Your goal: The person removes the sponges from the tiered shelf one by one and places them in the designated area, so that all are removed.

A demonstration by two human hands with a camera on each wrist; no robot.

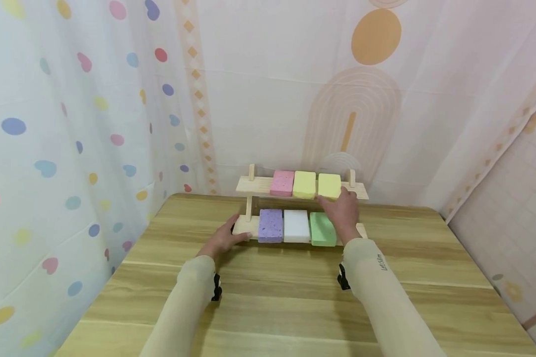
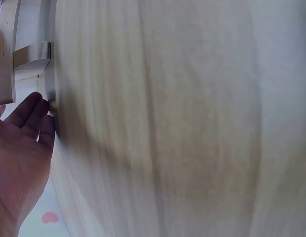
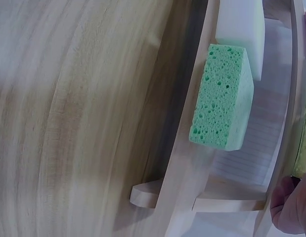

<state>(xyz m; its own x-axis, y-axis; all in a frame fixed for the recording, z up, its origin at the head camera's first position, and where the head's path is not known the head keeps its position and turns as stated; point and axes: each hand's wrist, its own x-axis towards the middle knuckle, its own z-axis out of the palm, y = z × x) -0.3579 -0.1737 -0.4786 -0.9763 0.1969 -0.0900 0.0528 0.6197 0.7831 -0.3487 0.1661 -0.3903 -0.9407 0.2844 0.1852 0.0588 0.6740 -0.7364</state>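
Head view, wooden rack point(image 1: 254, 185): stands toward the back of the table point(image 1: 268, 307), with an upper shelf and a lower shelf, each carrying three sponges.
Head view, upper shelf: from left to right, a pink sponge point(image 1: 282, 183), a yellow sponge point(image 1: 304, 185) just beside it, and the right-hand yellow sponge point(image 1: 329, 184).
Head view, lower shelf: from left to right, a purple sponge point(image 1: 270, 225), a white sponge point(image 1: 297, 226) and a green sponge point(image 1: 322, 229), set close together.
Head view, right hand point(image 1: 341, 210): pinches the right-hand yellow sponge, thumb at its near left corner, fingers at its right side.
Head view, left hand point(image 1: 223, 240): grips the left end of the lower shelf, thumb along the front edge.
Head view, backdrop: a patterned curtain point(image 1: 259, 109) hangs behind the table.
Left wrist view, left hand: palm and bent fingers show beside the shelf end; the thumb is mostly cut off by the frame.
Right wrist view, green sponge: lies on the lower shelf, the white sponge beyond it.
Right wrist view, right hand: fingers meet the end of the right-hand yellow sponge, partly out of frame.
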